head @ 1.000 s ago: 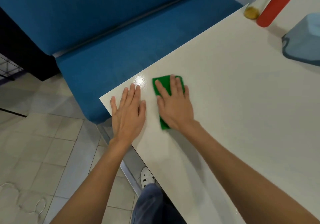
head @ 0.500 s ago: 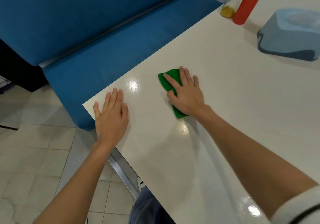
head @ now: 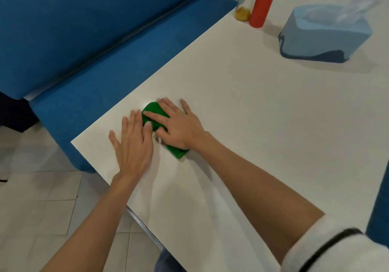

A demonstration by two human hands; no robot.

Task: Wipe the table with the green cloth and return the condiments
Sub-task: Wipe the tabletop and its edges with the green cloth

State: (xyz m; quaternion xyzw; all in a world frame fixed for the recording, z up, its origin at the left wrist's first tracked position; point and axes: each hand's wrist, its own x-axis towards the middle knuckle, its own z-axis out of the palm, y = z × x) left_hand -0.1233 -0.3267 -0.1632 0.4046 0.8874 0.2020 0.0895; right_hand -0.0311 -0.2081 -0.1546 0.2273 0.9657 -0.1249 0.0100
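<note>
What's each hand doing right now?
Left hand: open, flat on the white table, index fingertip touching the cloth.
Right hand: open, pressing the folded green cloth.

There is one view only, from a wide-angle camera worn on the person's head. It looks forward and steeply down across the near left corner of the white tabletop (head: 263, 107), close enough that both forearms run in from the bottom edge and fill much of the lower frame. The two hands lie near the middle, the left hand (head: 132, 143) just beside the right hand (head: 181, 126). The blue bench seat (head: 94, 46) fills the upper left, tiled floor (head: 31, 198) the lower left. The far tabletop runs out at the top right, where straight edges bend slightly. No second view shares the scene.
</note>
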